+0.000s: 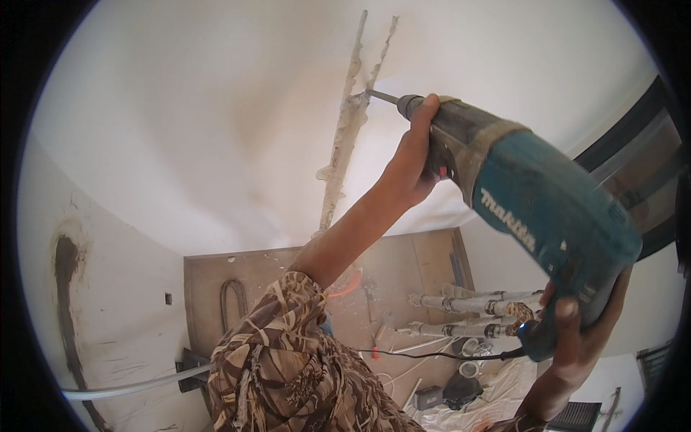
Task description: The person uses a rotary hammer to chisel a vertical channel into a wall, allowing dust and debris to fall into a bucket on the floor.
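A teal and black hammer drill (pixel 547 194) spans the right half of the view, tilted with its nose up and to the left. Around the front of its body, just behind the chuck, my left hand (pixel 417 155) is closed. My right hand (pixel 576 345) wraps the rear handle at the lower right; the trigger is hidden by the fingers. The steel bit (pixel 383 96) meets the white wall (pixel 216 108) at the edge of a rough chased groove (pixel 340 158). Above that spot, two narrow cut lines run on, with the strip of wall between them intact.
A black power cord (pixel 432 354) trails from the handle. White pipes (pixel 468 306), a red-handled tool (pixel 377 342), a dark bag (pixel 463 391) and plastic sheeting (pixel 507 392) lie below. A grey conduit (pixel 137 389) crosses at lower left. The dark-framed window (pixel 640 169) is at right.
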Tool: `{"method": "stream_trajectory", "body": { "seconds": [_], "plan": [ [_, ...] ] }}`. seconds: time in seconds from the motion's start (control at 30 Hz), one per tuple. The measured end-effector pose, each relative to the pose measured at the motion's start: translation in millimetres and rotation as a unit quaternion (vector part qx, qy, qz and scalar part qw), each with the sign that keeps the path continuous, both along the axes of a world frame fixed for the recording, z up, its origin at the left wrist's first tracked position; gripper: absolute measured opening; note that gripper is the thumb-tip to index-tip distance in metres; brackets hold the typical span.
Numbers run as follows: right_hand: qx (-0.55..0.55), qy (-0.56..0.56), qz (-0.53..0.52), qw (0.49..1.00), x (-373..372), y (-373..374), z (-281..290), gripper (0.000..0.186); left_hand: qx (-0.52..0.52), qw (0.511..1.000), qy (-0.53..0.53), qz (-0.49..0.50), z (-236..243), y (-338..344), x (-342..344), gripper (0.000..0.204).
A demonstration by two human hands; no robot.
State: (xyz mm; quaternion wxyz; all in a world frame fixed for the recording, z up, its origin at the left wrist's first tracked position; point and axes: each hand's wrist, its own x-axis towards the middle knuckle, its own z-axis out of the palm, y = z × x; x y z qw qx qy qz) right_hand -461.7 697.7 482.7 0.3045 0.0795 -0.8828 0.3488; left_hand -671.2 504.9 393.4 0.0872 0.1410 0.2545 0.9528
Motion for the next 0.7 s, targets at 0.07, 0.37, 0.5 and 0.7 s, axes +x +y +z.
{"method": "stream_trajectory", "body": {
  "seconds": [0.07, 0.37, 0.5, 0.7],
  "plan": [
    [0.009, -0.018, 0.006, 1.0, -15.8, -5.3, 23.4, 0.101, 0.012, 1.0, -0.003, -0.004, 5.5, -0.1, -7.3, 0.057],
    [0.075, -0.096, 0.061, 0.991, -93.2, -1.5, 36.5, 0.091, 0.045, 0.999, -0.006, -0.014, -20.0, 9.6, -59.8, 0.06],
    [0.002, -0.073, 0.116, 0.991, -71.5, 16.5, -31.9, 0.09, -0.023, 0.999, -0.031, 0.007, -47.0, 17.2, -44.3, 0.065],
    [-0.118, -0.142, 0.109, 0.977, -28.7, 35.7, -58.0, 0.095, -0.114, 0.992, -0.055, 0.012, -48.6, 17.1, -25.1, 0.061]
  ]
}}
